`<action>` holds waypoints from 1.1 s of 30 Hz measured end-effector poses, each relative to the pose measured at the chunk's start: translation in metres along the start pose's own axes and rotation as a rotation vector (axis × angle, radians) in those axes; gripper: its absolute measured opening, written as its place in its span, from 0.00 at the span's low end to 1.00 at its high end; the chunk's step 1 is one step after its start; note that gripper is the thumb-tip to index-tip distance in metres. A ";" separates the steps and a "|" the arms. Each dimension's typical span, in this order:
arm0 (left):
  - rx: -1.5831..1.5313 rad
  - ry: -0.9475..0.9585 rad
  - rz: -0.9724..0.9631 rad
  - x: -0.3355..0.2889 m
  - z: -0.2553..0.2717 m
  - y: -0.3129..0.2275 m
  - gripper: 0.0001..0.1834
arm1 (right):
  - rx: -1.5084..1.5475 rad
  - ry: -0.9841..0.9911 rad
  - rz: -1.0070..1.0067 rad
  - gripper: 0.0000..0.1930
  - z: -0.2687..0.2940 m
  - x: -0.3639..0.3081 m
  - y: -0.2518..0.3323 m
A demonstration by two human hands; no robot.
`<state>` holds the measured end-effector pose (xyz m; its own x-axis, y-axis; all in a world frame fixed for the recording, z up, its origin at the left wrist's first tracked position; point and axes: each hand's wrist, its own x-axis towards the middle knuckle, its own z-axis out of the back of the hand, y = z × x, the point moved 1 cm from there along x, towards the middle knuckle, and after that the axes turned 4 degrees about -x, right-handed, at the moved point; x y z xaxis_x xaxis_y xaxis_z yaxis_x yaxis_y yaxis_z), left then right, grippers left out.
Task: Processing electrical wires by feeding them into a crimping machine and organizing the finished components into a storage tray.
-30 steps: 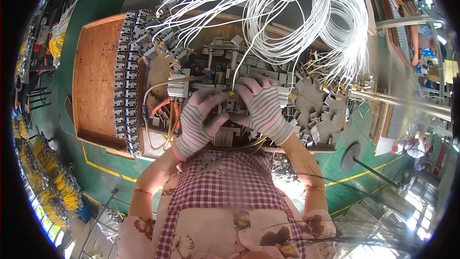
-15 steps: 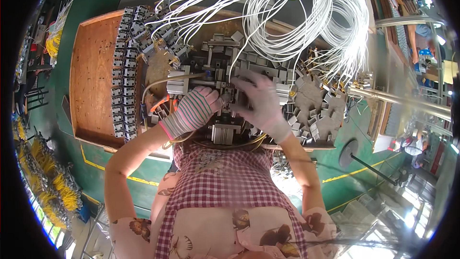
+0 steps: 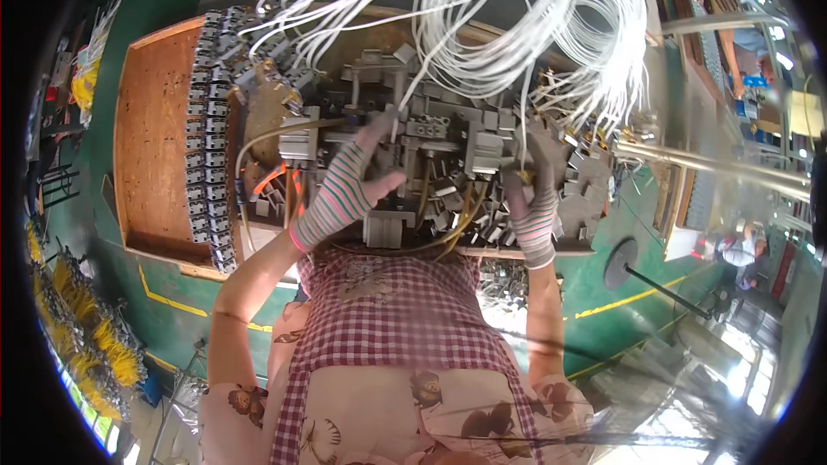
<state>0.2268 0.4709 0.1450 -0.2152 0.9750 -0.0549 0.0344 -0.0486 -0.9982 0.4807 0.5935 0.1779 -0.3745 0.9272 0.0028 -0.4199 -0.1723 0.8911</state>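
My left hand, in a striped knit glove, is over the left of a metal fixture. Its fingers stretch forward, the thumb apart from them, and the fingertips are beside or against a white cable that runs down to the fixture. I cannot tell whether they touch it. My right hand, gloved alike and slightly blurred, is right of the fixture over small metal blocks. Its fingers point forward and its thumb stands apart; another white cable end hangs close to them. Nothing shows plainly in either hand.
A large coil of white cables lies across the far side. Rows of metal housings stand in the wooden tray at left. Orange-handled pliers lie left of the fixture. Loose grey metal blocks are piled near the front edge.
My right hand has moved right, away from the fixture to the loose blocks. My left hand's fingers have straightened from a closed grip and reached forward to the cable. The view has shifted slightly.
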 end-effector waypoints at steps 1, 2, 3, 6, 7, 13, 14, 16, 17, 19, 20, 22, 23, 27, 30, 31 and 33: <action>-0.014 -0.010 0.027 0.002 0.000 -0.003 0.35 | -0.159 0.012 0.154 0.29 0.002 -0.003 0.009; -0.020 -0.022 0.053 0.005 0.003 -0.004 0.35 | -0.243 0.023 0.291 0.30 0.003 -0.004 0.015; -0.228 0.047 0.131 0.012 0.012 0.002 0.36 | -0.287 0.003 0.339 0.29 0.002 -0.007 0.017; -0.290 0.100 0.401 0.015 0.021 -0.058 0.14 | -0.416 0.001 0.486 0.26 0.006 -0.006 0.023; -0.195 0.032 0.251 0.016 0.029 -0.080 0.11 | -0.484 0.019 0.572 0.24 0.006 -0.010 0.028; 1.056 -0.547 -0.395 0.006 0.116 -0.115 0.10 | -1.199 0.136 0.349 0.16 0.021 -0.010 0.019; 0.975 -0.675 -0.387 -0.014 0.128 -0.121 0.11 | -1.295 0.184 0.320 0.16 0.027 -0.003 -0.002; 0.756 -0.945 -0.280 -0.057 0.149 -0.113 0.12 | -1.124 0.048 0.466 0.15 0.034 0.005 -0.024; 0.805 -1.042 -0.265 -0.086 0.166 -0.104 0.12 | -0.943 0.039 0.420 0.15 0.033 0.006 -0.025; 0.703 -1.196 -0.058 -0.147 0.195 -0.068 0.11 | -0.431 0.097 0.183 0.15 0.033 0.007 -0.013; 0.668 -1.221 -0.026 -0.184 0.211 -0.038 0.11 | -0.097 0.165 -0.004 0.15 0.030 0.006 0.002; 0.562 -1.217 0.176 -0.232 0.218 -0.001 0.12 | 0.459 0.314 -0.108 0.18 0.027 0.008 0.020; 0.591 -1.141 0.135 -0.253 0.218 0.021 0.16 | 0.408 0.410 -0.047 0.17 0.035 0.011 0.004; 1.281 -0.868 0.123 -0.291 0.227 0.094 0.31 | -0.272 0.453 0.440 0.14 0.002 0.018 0.047; 0.909 -1.011 0.195 -0.270 0.207 0.087 0.34 | -0.732 0.242 0.606 0.15 -0.011 0.007 0.055; 0.554 -1.110 0.074 -0.275 0.205 0.091 0.35 | -0.738 0.180 0.601 0.16 -0.006 0.005 0.052; 0.490 -1.210 0.077 -0.290 0.202 0.080 0.31 | -0.789 0.119 0.597 0.17 0.004 0.004 0.054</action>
<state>0.0950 0.1402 0.0763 -0.9732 0.1672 0.1578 -0.2150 -0.4187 -0.8823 0.4599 0.5895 0.2275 -0.7656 0.5848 0.2680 -0.5492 -0.8111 0.2012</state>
